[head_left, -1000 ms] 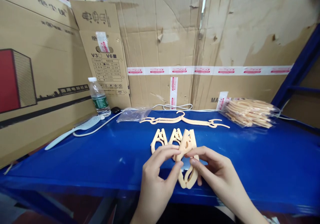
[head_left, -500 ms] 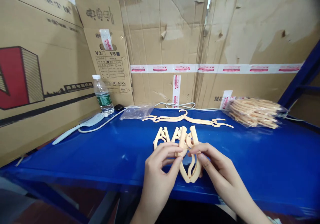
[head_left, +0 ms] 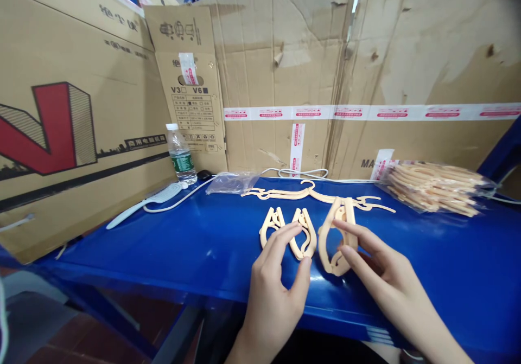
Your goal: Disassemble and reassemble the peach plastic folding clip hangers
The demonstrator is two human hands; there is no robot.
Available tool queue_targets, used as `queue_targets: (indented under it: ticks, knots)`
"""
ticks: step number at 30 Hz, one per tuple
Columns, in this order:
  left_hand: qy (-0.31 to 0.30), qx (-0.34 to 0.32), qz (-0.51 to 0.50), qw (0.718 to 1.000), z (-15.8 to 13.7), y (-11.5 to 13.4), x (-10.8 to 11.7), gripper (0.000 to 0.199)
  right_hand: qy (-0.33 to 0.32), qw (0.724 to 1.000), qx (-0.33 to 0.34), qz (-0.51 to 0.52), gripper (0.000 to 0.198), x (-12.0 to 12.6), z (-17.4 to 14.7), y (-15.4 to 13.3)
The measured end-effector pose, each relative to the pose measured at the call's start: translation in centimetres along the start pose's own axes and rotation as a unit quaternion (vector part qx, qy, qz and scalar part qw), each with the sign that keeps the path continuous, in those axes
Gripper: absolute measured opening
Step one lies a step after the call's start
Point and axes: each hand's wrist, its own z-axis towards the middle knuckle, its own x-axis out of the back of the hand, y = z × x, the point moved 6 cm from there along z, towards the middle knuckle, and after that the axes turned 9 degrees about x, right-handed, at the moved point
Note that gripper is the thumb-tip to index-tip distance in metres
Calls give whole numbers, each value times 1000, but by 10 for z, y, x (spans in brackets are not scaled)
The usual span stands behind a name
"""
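My right hand (head_left: 382,272) pinches a cream folded plastic hanger (head_left: 323,244) by its right side, index finger and thumb on the arm. The hanger stands upright just above or on the blue table. My left hand (head_left: 277,277) is open, thumb and fingers apart, beside a second folded hanger (head_left: 311,235); whether the fingertips touch it I cannot tell. A third folded hanger (head_left: 265,227) lies to its left, partly covered by my left hand. Behind them lies an unfolded hanger (head_left: 285,194) with its hook pointing away.
A clear bag of hangers (head_left: 435,187) lies at the back right. An empty-looking plastic bag (head_left: 232,182), a water bottle (head_left: 182,158) and a pale slotted tool (head_left: 150,200) lie or stand left. Cardboard (head_left: 277,82) walls the blue table (head_left: 183,255); a white cable (head_left: 295,172) runs along the back.
My left hand has let go of the folded hanger and moved away leftward. My right hand has carried it to the right, its two arms now closer together. The view has shifted slightly left.
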Motion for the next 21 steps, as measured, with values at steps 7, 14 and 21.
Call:
queue_targets:
  ticks: [7, 14, 21]
  knots:
    - [31, -29, 62, 997, -1, 5, -1, 33, -95, 957, 44, -269, 53, -5, -1, 13]
    - [-21, -61, 142, 988, -4, 6, -11, 32, -83, 929, 106, -344, 57, -9, -6, 2]
    - [-102, -97, 264, 954, -11, 12, -27, 32, -169, 916, 158, -327, 42, -20, -22, -10]
